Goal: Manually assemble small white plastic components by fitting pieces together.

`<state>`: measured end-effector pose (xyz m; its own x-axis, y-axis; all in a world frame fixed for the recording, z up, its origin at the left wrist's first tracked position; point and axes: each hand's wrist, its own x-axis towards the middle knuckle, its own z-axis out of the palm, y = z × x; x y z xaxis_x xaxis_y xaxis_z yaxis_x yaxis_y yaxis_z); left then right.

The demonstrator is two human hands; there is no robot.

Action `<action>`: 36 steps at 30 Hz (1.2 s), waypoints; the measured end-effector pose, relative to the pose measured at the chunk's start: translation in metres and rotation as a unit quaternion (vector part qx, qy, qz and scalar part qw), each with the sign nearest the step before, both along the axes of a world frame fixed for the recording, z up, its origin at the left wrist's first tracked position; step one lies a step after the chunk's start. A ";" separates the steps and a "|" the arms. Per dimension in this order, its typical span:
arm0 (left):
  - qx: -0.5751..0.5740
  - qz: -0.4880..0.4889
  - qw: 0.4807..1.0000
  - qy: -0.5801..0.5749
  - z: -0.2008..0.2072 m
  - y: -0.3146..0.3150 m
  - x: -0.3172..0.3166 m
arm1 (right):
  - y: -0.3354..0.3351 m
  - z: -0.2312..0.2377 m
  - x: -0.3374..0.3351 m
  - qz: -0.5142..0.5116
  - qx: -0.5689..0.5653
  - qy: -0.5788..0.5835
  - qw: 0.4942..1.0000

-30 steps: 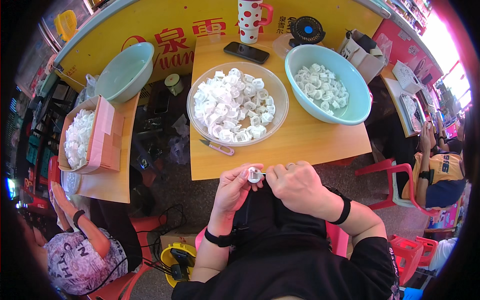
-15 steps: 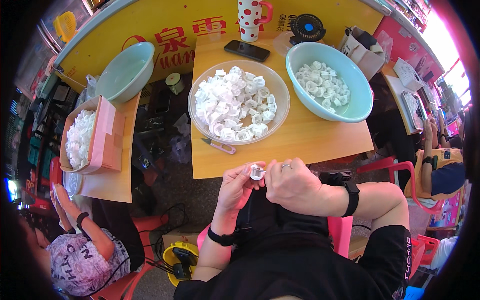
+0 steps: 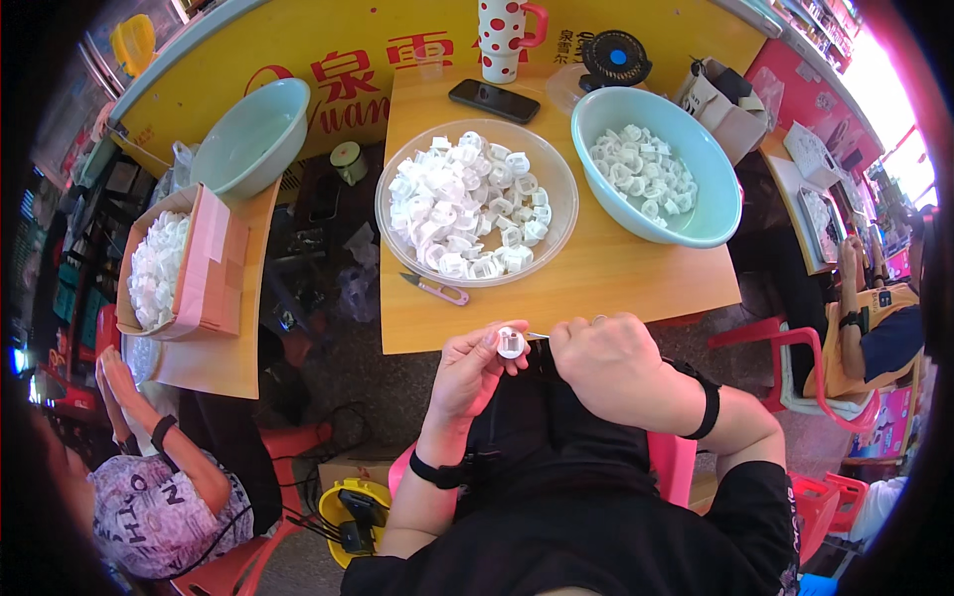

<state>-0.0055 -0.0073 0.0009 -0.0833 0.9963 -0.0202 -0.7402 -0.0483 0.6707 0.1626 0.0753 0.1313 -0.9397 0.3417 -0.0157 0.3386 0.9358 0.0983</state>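
Observation:
Just in front of the table's near edge, my left hand point(image 3: 467, 372) pinches a small round white plastic part point(image 3: 511, 343) between thumb and fingers; a squarish recess faces up. My right hand point(image 3: 611, 363) is closed around a thin metal-tipped tool point(image 3: 538, 336), whose handle the fingers hide. The tip points left, close to the part's right side; whether it touches I cannot tell. Beyond my hands, a clear round tray point(image 3: 563, 223) holds a heap of similar white parts point(image 3: 457, 204). More white pieces point(image 3: 644, 174) lie in a pale blue basin point(image 3: 715, 223) to its right.
Small pink-handled snips point(image 3: 444, 291) lie by the tray. At the table's back are a phone point(image 3: 494, 100), a dotted tumbler point(image 3: 500, 45) and a black fan point(image 3: 614, 60). A cardboard box point(image 3: 214, 268) of white parts stands left, near a co-worker point(image 3: 174, 497).
My right hand has drawn back a little to the right with the tool, so more of its metal tip shows. My left hand keeps the white part in nearly the same place.

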 end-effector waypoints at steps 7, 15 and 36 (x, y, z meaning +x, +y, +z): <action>0.006 -0.002 1.000 0.009 0.000 0.002 0.003 | -0.008 -0.018 0.007 -0.041 -0.071 0.094 0.992; 0.020 0.008 1.000 -0.014 0.002 0.001 0.001 | -0.018 -0.018 -0.002 -0.047 -0.014 0.081 0.996; 0.041 0.047 0.998 -0.011 0.001 0.001 -0.002 | -0.044 -0.030 -0.017 -0.078 0.051 0.106 0.990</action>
